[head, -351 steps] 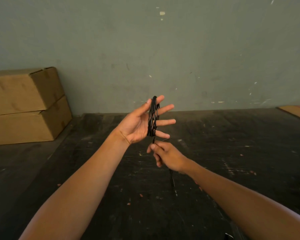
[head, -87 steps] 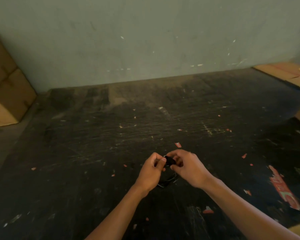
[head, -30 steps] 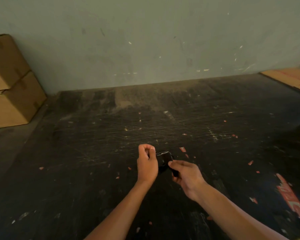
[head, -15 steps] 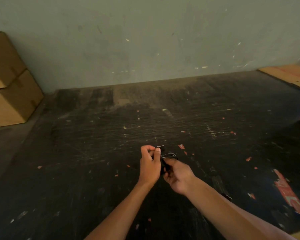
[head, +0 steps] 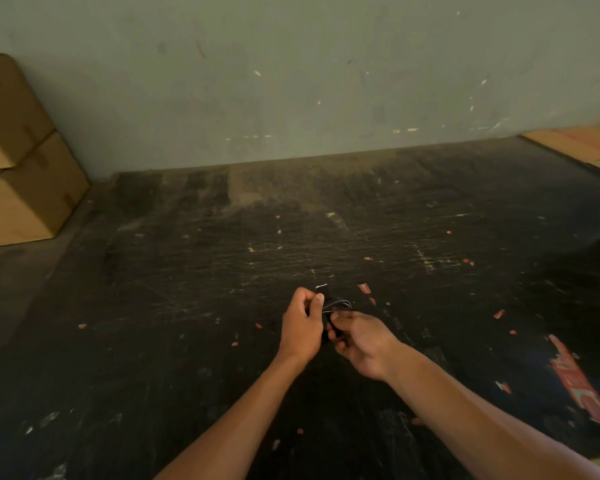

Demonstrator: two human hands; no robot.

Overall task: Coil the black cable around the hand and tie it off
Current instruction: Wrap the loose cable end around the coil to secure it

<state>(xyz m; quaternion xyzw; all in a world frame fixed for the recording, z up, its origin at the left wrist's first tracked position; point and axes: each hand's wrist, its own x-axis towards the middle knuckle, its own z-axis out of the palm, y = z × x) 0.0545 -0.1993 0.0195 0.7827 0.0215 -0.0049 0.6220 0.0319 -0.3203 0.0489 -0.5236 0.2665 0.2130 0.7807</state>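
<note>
The black cable [head: 336, 303] is a small tight bundle held between both hands, low in the middle of the view above the dark floor. My left hand [head: 302, 327] is closed around the bundle's left side, with a short cable end with a pale tip sticking up above its thumb. Pinching the bundle from the right, my right hand [head: 362, 341] has its fingers curled under it. Most of the bundle is hidden by the fingers.
A dark, scuffed floor [head: 222, 306] with small red scraps spreads all around. Stacked cardboard boxes [head: 18, 161] stand at the left against the grey-green wall. Flat cardboard [head: 582, 147] lies at the far right.
Over the last second my right hand has moved up against the bundle beside my left hand. Much earlier the cable was looped around my open left hand; now it is off it, bunched.
</note>
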